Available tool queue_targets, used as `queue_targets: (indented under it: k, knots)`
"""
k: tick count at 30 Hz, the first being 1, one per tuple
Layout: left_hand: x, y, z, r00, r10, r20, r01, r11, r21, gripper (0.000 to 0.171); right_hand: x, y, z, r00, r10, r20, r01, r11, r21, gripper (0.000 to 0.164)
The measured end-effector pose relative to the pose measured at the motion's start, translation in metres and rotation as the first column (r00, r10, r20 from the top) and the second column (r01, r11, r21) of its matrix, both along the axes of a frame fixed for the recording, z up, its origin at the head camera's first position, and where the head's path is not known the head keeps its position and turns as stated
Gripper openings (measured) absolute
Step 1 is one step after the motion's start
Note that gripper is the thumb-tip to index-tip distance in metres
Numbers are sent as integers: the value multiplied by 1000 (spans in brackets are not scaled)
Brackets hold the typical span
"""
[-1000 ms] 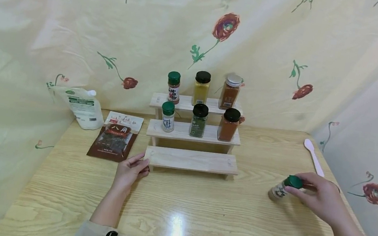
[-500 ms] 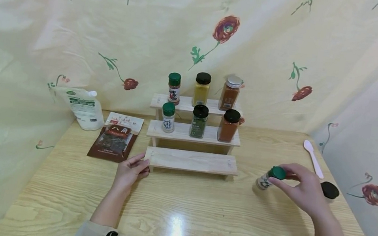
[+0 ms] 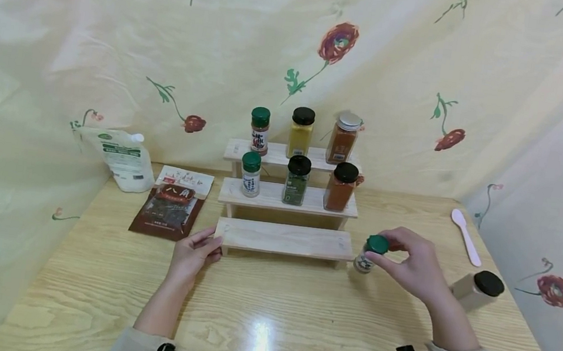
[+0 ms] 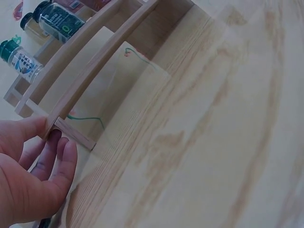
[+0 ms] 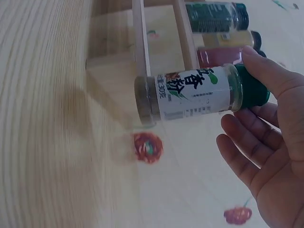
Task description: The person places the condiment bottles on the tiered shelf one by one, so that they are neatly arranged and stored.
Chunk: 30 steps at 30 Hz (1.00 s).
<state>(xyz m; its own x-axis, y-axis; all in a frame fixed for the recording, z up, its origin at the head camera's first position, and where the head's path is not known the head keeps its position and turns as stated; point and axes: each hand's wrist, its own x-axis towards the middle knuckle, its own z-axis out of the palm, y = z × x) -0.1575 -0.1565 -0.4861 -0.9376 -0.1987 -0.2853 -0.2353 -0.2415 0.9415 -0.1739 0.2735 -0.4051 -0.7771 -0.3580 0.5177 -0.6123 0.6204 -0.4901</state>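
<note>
So the right hand (image 3: 411, 264) has carried the green-capped spice jar (image 3: 370, 253) leftward since a second ago; it was out by the table's right edge and is now just off the right end of the bottom shelf (image 3: 284, 238) of the wooden rack (image 3: 289, 197), above the table (image 3: 263, 315). That uncovered a black-lidded jar (image 3: 477, 287) lying on its side. Fingertips pinch the jar by its cap. The wrist view shows big black Chinese characters on its white label, maybe "香粉", plus "30"; the small print is too blurry. The left hand (image 3: 193, 253) grips the bottom shelf's left end, thumb on top. The brown packet (image 3: 168, 208) reads "八角". The rack jars' labels and the white pouch (image 3: 123, 158) aren't legible.
</note>
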Motion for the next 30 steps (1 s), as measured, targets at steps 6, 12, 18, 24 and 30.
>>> queue_targets:
  k: [6,12,18,24,30]
  knots:
    - [-1,1,0,1000,16,0,-16,1000,21,44,-5,-16,5,999,29,-32,-30,999,-17,35]
    - [-1,0,0,1000,23,-3,-23,999,29,43,-9,-30,14,998,49,-34,-52,996,-67,38]
    - [-3,-1,2,1000,3,8,-3,1000,23,42,-17,-42,17,998,61,13,-60,992,-109,36]
    - [-2,0,2,1000,11,-6,-11,1000,21,42,-24,-57,15,995,85,50,-78,990,-119,32]
    - [-2,0,1,1000,11,0,-11,1000,18,41,-29,-74,13,991,110,73,-99,986,-136,29]
